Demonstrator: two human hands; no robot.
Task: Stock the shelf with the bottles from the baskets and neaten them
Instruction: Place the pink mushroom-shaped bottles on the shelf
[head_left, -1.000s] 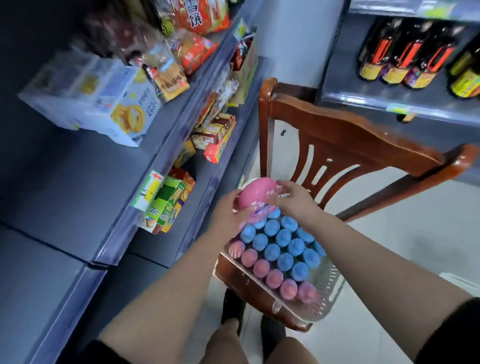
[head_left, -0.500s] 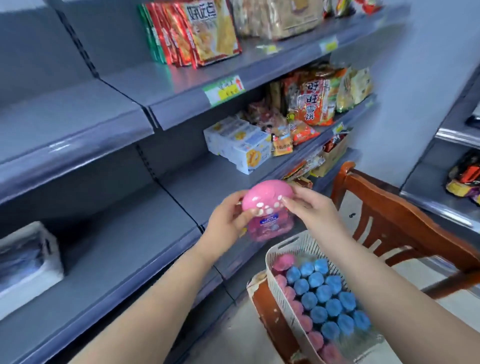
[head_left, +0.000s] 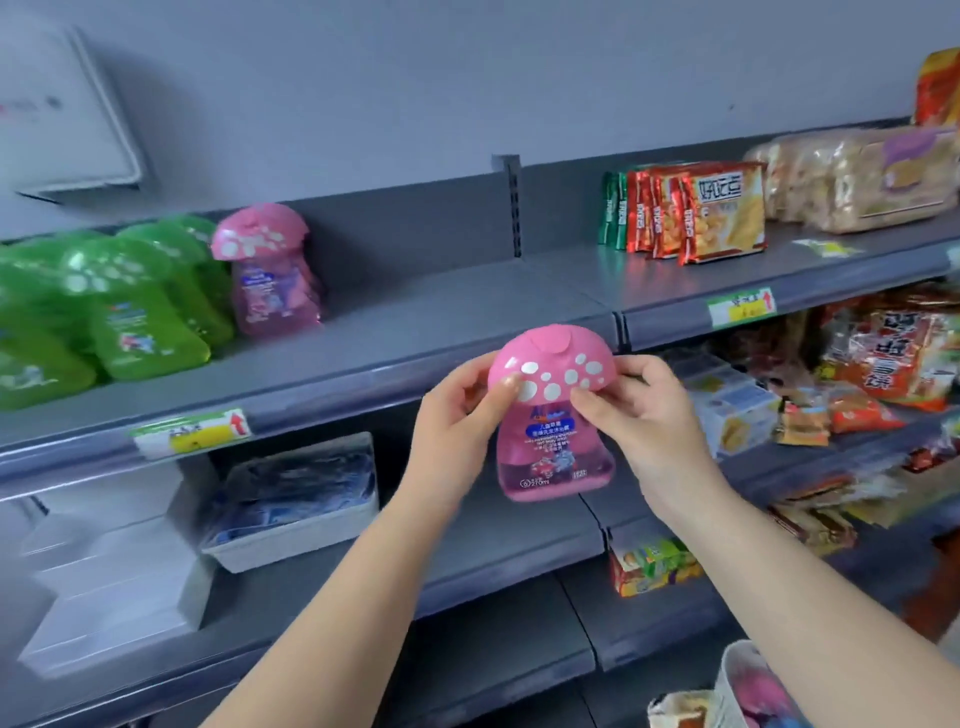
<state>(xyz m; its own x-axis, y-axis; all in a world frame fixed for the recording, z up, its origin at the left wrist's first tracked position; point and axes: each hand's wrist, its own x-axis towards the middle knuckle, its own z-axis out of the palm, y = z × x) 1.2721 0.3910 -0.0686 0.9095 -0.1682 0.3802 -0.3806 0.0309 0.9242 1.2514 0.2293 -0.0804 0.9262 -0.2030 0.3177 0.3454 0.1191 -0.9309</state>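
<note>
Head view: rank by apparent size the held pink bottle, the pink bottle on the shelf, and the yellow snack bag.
1. Held pink bottle, nearest the camera.
2. and 3. Yellow snack bag and pink bottle on the shelf: too alike.

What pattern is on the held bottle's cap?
White spots on pink cap, clearest in the head view.

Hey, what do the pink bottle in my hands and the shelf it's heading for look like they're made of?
Pink mushroom-capped bottle: likely plastic. The body is see-through and tinted, the cap opaque and glossy with white spots. Grey shelf: probably painted metal, going by its flat matte surface, thin folded front edge and slotted upright behind.
</note>
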